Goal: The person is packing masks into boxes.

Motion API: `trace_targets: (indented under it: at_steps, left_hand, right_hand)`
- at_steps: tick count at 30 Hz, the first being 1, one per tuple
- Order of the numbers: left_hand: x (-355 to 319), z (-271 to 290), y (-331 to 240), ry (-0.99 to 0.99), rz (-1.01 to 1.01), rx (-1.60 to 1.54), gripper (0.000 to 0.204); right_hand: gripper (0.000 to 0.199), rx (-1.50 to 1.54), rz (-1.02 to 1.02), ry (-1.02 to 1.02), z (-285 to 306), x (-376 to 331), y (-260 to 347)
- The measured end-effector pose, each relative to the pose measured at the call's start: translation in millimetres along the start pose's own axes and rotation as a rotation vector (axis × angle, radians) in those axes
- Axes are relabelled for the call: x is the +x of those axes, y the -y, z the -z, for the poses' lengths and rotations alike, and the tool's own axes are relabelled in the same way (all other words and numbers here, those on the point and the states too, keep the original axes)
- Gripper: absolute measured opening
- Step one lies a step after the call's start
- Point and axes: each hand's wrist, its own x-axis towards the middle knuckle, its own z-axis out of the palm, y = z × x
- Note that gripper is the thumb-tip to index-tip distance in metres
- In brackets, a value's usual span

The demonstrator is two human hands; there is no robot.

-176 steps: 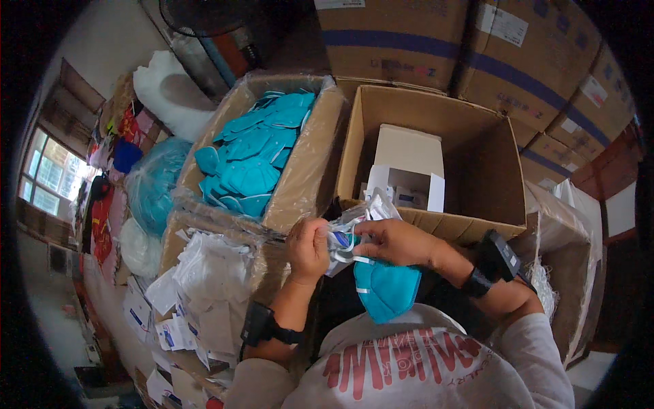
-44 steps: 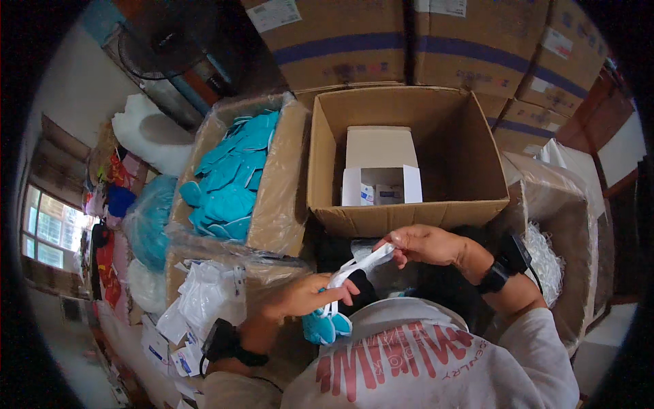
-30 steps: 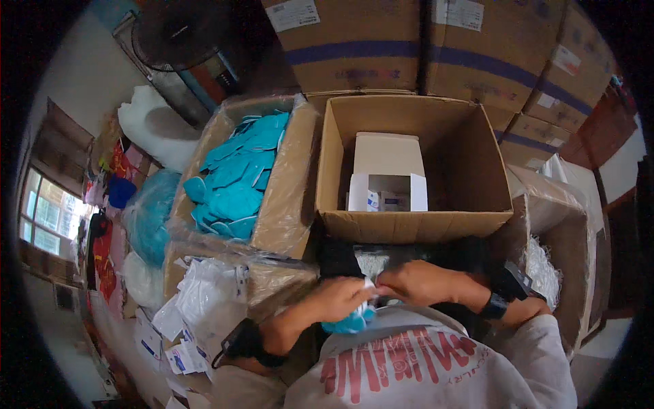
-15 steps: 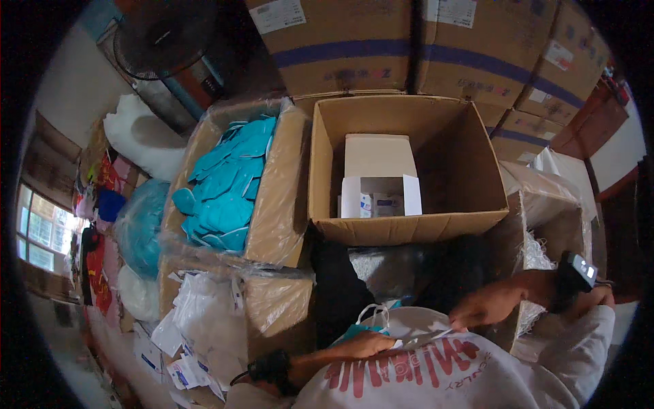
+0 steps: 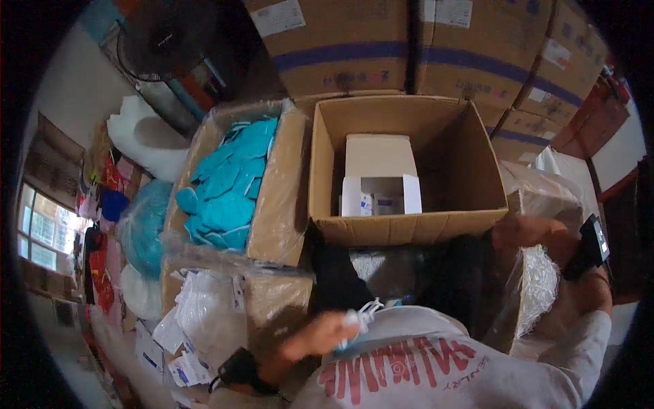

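Observation:
In front of my shirt, my left hand [image 5: 332,332] is closed round a teal face mask [image 5: 346,343], only partly visible, with its white straps [image 5: 371,308] standing up beyond the fingers. Smeared by motion, my right hand [image 5: 531,235] is over the plastic-lined carton on the right [image 5: 538,199], just above a bundle of thin white strings [image 5: 539,290]; its fingers cannot be made out. Many teal face masks [image 5: 228,180] fill a plastic-lined carton [image 5: 283,184] at the left.
A large open carton [image 5: 409,228] ahead holds a smaller white box [image 5: 380,155] with its flaps up. White packets [image 5: 204,300] lie in a plastic-lined carton at lower left. Stacked cartons [image 5: 477,61] stand behind, a fan [image 5: 160,37] at the far left.
My right hand has left the front of my shirt and swung right and away from me to the carton with the strings. My left hand has shifted slightly left with the mask.

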Motion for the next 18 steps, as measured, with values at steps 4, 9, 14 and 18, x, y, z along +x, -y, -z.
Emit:
trace_targets:
  at_steps: [4,9,14,18]
  left_hand:
    - [32,40,-44,-0.647,-0.102,-0.381,0.025]
    - [69,72,-92,-0.468,-0.292,-0.922,0.035]
    - [80,80,-114,-0.404,-0.377,-1.168,0.030]
    - [83,93,-122,-0.697,-0.295,-1.093,0.028]
  right_hand:
    - [0.023,0.950,-0.118,-0.214,-9,61,61]
    - [0.028,1.165,0.068,-0.313,-49,153,56]
    - [0.037,1.452,0.198,-0.100,-95,219,86]
    - [0.030,1.344,0.143,0.129,-113,215,111]
